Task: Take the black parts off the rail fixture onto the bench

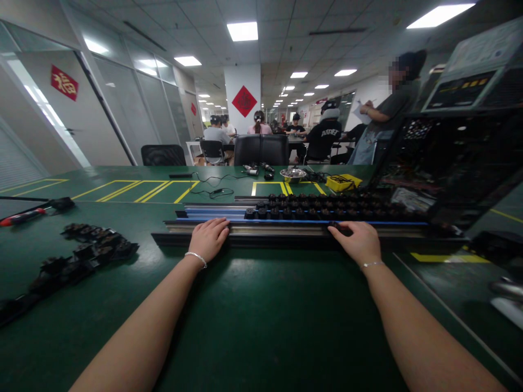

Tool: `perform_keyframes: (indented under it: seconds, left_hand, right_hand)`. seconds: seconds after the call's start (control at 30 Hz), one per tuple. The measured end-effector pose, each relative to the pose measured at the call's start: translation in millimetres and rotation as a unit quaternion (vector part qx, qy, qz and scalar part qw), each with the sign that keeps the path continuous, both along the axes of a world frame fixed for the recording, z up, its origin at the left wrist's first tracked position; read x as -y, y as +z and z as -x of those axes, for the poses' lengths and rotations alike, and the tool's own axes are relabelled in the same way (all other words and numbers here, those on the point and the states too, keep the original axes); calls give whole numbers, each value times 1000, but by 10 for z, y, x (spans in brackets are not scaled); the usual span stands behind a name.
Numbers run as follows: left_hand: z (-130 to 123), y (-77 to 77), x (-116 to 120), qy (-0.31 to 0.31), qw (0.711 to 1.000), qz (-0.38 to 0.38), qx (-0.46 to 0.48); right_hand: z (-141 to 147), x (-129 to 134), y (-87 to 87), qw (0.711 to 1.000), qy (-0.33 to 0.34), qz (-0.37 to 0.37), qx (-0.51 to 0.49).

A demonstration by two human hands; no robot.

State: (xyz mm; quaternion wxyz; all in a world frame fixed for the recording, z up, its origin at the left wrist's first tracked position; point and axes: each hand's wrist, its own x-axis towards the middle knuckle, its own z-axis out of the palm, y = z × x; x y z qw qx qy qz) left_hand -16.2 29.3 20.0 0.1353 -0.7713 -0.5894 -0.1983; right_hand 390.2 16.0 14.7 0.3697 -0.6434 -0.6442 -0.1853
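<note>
Several long dark rails lie side by side across a green table. My left hand (pixel 209 238) rests on the left part of the nearest rail (pixel 278 230), its fingers together over the rail's edge. Farther right on the same rail is my right hand (pixel 359 242), with thumb and fingers closed on a small black part (pixel 342 228). Rows of black round-topped parts (pixel 310 212) sit on the rails behind, mostly toward the middle and right. What lies under my left fingers is hidden.
Loose black parts (pixel 87 247) lie at the left beside a red-handled tool (pixel 22 216). A metal bowl (pixel 293 174), a yellow tray (pixel 342 182) and cables are behind the rails. An open black case (pixel 453 158) stands at the right. People are in the background.
</note>
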Motion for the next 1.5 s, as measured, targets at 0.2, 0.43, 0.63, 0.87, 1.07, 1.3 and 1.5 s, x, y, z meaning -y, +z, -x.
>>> perform_keyframes:
  seconds: [0.2,0.43,0.63,0.87,1.07,1.3,1.5]
  left_hand:
    - [-7,18,9,1,1000,4,3]
    - [3,6,-1,2,1000,3,-1]
    - [1,14,3,0,1000,6,3]
    - [2,8,6,-2,1000,-3,1]
    - [6,0,-2,-4,1000,-5,6]
    - [-2,17,1,-3,1000,4,5]
    - [-5,17,6,-1,1000,3,3]
  right_hand:
    - [11,-7,1,1000,8,-9,-1]
    - [23,-10,3,1000,20,0,-7]
    - [35,-10,9,999,30,2,-16]
    - [85,0,25,999,45,11,-18]
    - [97,10,31,998,52,4,-27]
    - [110,11,30,998,58,8,-21]
    - [122,10,24,998,65,7,-21]
